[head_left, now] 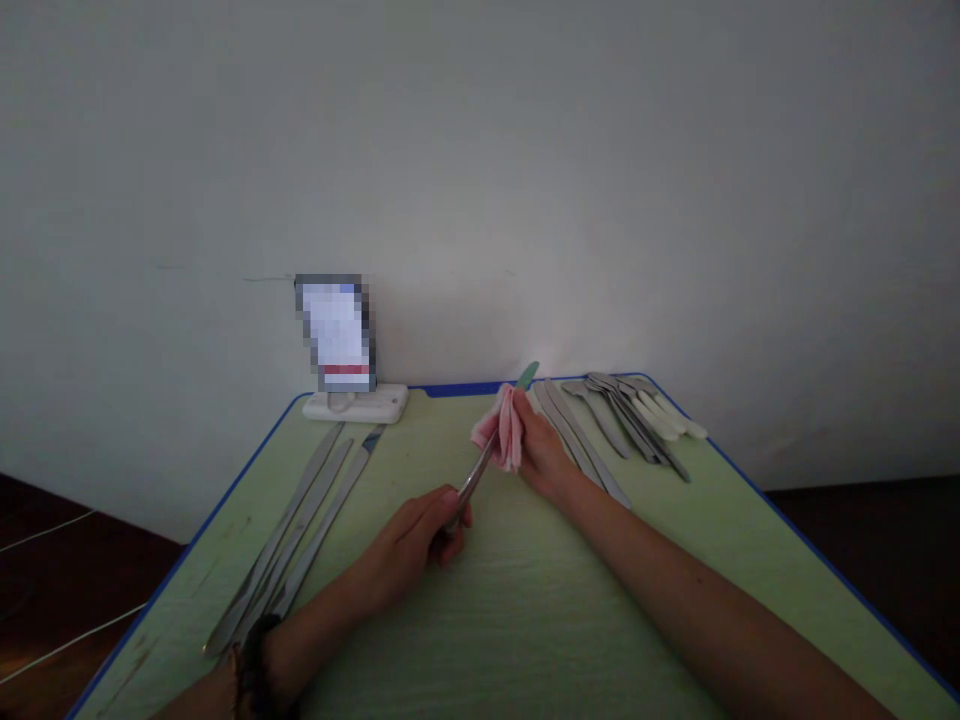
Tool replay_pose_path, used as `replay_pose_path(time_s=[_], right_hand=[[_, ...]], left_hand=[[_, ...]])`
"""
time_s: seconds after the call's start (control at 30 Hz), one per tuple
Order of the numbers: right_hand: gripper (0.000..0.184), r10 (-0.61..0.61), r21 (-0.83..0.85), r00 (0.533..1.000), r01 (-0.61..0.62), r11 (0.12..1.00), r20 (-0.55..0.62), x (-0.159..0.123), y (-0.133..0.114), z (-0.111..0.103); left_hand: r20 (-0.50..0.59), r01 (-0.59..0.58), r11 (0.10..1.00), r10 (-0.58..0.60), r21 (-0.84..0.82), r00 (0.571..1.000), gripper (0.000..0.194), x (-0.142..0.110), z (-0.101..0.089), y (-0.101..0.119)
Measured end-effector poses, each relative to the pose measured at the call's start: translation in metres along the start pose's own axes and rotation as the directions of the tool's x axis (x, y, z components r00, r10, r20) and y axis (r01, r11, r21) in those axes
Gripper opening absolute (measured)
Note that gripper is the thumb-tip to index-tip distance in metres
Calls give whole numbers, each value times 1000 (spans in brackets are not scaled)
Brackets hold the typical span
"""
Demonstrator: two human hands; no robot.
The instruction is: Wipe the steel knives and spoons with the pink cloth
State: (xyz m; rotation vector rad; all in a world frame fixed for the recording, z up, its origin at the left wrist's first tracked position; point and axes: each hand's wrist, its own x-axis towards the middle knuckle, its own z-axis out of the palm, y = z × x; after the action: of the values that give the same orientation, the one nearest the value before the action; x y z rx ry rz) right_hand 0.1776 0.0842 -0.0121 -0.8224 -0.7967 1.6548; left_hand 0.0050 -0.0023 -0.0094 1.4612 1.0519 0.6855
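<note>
Two closed grips show on my feed: left hand on the knife, slanting forward-right through pink cloth the right hand clamps.

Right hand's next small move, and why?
Probably slide the pink cloth along the knife toward its tip: the right hand holds the cloth below that uncovered tip, while the left hand grips the other end.

The held knife is glossy metal, the cloth matt fabric, the tabletop smooth, perhaps laminate.
</note>
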Motion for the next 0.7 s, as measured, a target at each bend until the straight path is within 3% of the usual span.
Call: replay_pose_path(time_s=[0.1, 0.27, 0.4, 0.57, 0.7], right_hand=[[44, 43, 67, 998, -45, 997, 37, 0, -3, 1], [40, 65, 94, 994, -74, 993, 93, -1, -2, 2], [45, 15, -74, 989, -4, 997, 147, -1, 2, -2], [46, 22, -247, 944, 63, 967, 329, 0, 5, -6], [51, 52, -298, 938, 56, 953, 343, 0, 3, -6]], left_hand=[[-20, -24, 999, 24, -29, 1000, 40, 1, -2, -4], [-76, -105, 988, 114, 114, 991, 43, 0, -2, 2], [-96, -63, 986, 78, 153, 992, 38, -1, 0, 3], [-92, -19, 991, 32, 136, 995, 30, 0, 2, -3], [-49, -24, 974, 36, 223, 998, 32, 0, 1, 1]])
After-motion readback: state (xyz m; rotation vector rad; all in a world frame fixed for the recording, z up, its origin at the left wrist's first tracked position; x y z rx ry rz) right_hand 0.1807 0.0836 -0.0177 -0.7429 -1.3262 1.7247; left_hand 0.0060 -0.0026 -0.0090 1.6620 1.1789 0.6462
